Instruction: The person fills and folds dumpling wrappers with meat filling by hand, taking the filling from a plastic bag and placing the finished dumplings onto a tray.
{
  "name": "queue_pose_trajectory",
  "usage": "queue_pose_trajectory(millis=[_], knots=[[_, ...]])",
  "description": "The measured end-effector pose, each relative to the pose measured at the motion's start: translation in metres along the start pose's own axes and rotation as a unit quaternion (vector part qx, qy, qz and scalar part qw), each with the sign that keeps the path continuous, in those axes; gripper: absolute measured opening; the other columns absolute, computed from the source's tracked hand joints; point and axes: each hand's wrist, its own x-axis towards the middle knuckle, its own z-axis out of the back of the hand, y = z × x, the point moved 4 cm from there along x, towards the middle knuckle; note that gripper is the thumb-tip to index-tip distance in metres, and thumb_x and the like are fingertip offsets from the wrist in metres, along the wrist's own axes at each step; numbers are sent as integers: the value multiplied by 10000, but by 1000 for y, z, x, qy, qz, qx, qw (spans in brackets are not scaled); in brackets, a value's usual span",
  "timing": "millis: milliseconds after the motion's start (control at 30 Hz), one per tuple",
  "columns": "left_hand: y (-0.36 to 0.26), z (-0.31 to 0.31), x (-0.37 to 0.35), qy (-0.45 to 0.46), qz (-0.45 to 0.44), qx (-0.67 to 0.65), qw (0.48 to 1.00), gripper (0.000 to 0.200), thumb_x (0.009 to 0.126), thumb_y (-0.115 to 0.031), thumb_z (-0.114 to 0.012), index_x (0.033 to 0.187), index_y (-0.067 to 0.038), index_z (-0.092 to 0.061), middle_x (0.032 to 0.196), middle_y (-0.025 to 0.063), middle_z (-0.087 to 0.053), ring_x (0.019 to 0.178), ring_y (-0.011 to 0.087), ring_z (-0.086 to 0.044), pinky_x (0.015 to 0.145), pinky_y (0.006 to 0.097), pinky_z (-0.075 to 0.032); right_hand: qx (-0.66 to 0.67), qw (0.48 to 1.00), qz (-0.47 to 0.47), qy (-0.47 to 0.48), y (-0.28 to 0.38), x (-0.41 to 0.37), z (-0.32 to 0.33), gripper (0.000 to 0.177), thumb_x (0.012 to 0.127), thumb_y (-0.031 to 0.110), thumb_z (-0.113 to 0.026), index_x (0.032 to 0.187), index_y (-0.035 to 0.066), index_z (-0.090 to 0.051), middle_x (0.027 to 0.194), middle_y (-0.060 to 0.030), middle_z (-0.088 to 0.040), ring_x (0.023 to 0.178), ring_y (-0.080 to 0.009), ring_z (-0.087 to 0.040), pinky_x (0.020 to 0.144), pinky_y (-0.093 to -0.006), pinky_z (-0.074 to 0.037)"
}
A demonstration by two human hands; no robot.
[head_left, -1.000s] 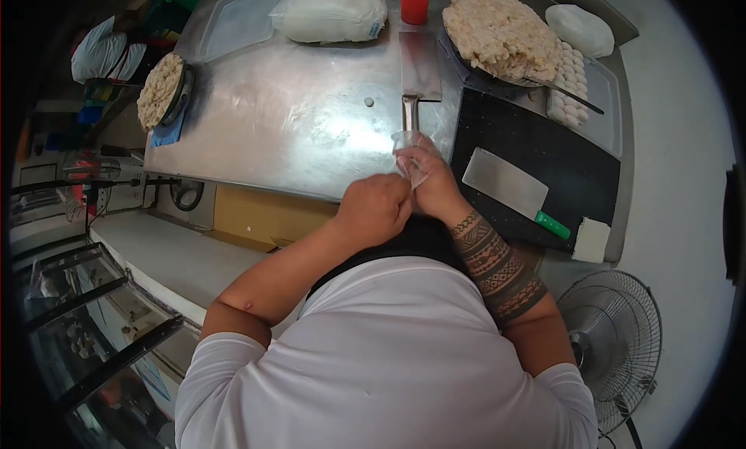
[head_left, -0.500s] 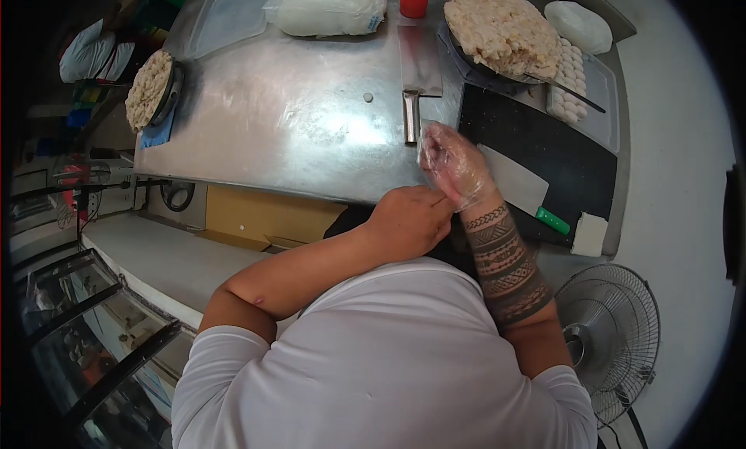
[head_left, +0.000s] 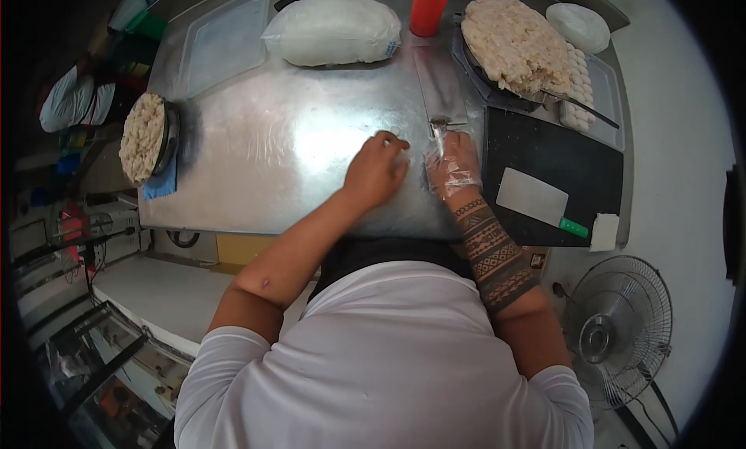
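Left hand (head_left: 378, 169) curls loosely near right hand (head_left: 454, 164).

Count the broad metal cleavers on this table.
2: a metal-handled cleaver by the right hand in clear plastic; a green-handled cleaver on the black rectangular board. More may be hidden.

The broad silver-grey metal counter (head_left: 233, 189) glares white toward eleven o'clock. Near twelve show a bulging milky-white plastic bag (head_left: 334, 31) and a bright red plastic cylinder (head_left: 431, 10); at one, a dull silver rectangular steel cleaver (head_left: 441, 84). The large lumpy mound (head_left: 513, 45) between one and two is pinkish beige, the smaller lumpy mound (head_left: 142, 142) near half past nine creamier, beside a blue cloth (head_left: 159, 187). Toward three, a flat black board (head_left: 567, 158) carries a green-handled grey cleaver (head_left: 532, 196). Past three, dark tattoo bands (head_left: 488, 247) of zigzags and diamonds pattern the right forearm (head_left: 501, 282); the shirt (head_left: 373, 356) at six is plain white.
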Motion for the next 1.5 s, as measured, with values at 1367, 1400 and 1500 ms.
queue_pose_trajectory(millis=[1367,1400,1500], knots=[[70,14,-54,177,9,14,984,586,790,7,-632,1342,-189,-674,1471,229,-535,1094,364,-671,954,439,-555,747,565,-348,54,36,116,-41,603,1102,464,-446,1360,-72,-543,1352,-172,-621,1222,-300,-605,1076,-436,-470],[62,19,-58,173,11,16,985,586,790,7,-632,1342,-189,-674,1471,229,-535,1094,364,-671,954,439,-555,747,566,-344,58,35,114,-32,603,1102,464,-446,1360,-72,-543,1352,-172,-621,1222,-300,-605,1076,-436,-470],[24,38,-70,148,-152,-94,973,494,814,-35,-715,1301,-61,-633,1404,170,-593,1212,365,-621,1012,464,-513,726,611,-309,70,20,102,-27,626,1097,489,-437,1409,-48,-514,1410,-184,-588,1291,-319,-575,1132,-445,-430]])
